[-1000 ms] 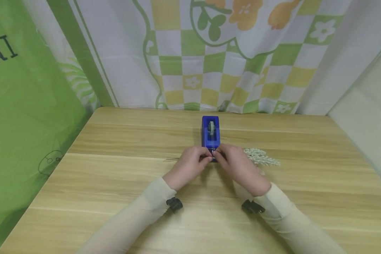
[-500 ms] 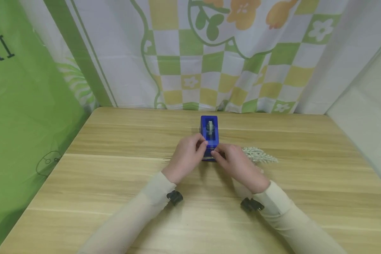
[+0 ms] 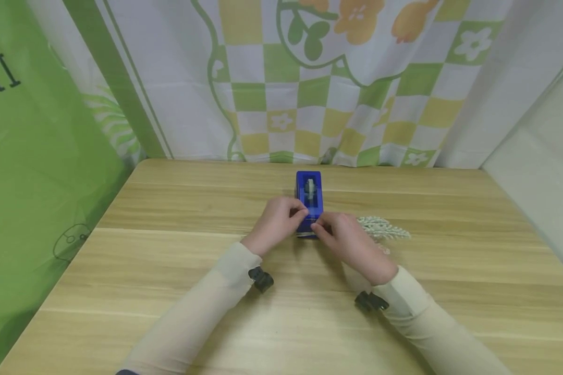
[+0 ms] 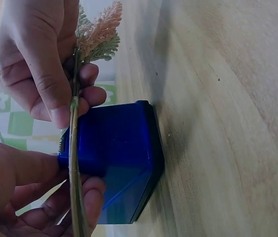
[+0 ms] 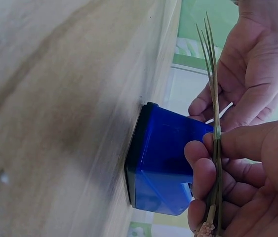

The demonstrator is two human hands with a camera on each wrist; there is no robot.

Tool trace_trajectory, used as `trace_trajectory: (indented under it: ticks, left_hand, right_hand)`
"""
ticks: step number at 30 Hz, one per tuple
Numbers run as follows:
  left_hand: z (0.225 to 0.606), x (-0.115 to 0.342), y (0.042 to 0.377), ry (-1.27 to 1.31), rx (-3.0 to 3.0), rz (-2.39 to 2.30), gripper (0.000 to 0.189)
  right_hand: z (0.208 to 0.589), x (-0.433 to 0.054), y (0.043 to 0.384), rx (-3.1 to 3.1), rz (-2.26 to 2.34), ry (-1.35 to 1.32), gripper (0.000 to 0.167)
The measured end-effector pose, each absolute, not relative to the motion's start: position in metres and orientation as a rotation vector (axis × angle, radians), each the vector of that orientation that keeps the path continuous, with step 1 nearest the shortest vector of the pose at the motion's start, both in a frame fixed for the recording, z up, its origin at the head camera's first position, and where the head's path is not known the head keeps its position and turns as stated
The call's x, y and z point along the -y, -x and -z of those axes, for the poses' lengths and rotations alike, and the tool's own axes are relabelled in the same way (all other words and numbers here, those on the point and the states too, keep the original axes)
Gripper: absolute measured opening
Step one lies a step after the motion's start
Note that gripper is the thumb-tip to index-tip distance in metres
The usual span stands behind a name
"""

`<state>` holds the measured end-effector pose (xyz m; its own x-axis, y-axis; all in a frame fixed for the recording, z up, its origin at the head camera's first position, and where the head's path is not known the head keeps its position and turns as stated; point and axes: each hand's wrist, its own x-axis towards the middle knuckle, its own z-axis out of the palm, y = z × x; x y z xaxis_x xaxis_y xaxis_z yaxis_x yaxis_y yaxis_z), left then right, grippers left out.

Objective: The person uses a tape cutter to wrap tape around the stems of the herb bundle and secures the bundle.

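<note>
A bundle of thin stems [image 4: 74, 148] with pale green and pinkish flower sprays [image 3: 380, 228] runs across the front of a blue tape dispenser [image 4: 119, 143]. My right hand [image 3: 349, 242] holds the bundle between thumb and curled fingers, close to the dispenser's front. Around the stems beside the right thumb shows a light, shiny band [image 5: 217, 132]. With thumb and fingertip together, my left hand [image 3: 274, 221] pinches at the dispenser's front lip, where the tape comes off; the tape end itself is hidden by the fingers. A whitish tape roll [image 3: 310, 188] sits inside the dispenser.
The wooden table [image 3: 169, 291] carries the dispenser near its back edge. Behind hangs a checked green, yellow and white curtain [image 3: 281, 94], with a green cloth [image 3: 37, 182] at the left. Dark straps [image 3: 261, 278] sit on both wrists.
My left hand has moved from beside the right fingertips up and back to the dispenser's front lip. The right hand stays nearly in place with the stems.
</note>
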<state>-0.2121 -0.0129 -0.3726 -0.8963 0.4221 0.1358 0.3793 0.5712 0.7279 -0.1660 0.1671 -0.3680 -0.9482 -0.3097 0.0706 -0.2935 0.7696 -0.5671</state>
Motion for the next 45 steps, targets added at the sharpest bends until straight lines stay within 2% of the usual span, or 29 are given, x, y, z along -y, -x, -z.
trace_trajectory:
  ticks: [30,45]
  left_hand:
    - [0.368,0.012,0.209,-0.663,-2.701,-1.244,0.022]
    - [0.367,0.012,0.21,-0.667,-2.712,-1.22,0.021]
  right_hand:
    - [0.363,-0.167,0.165,-3.008,0.769,0.546,0.029]
    - [0.373,-0.17,0.166,-2.941,0.753,0.544,0.021]
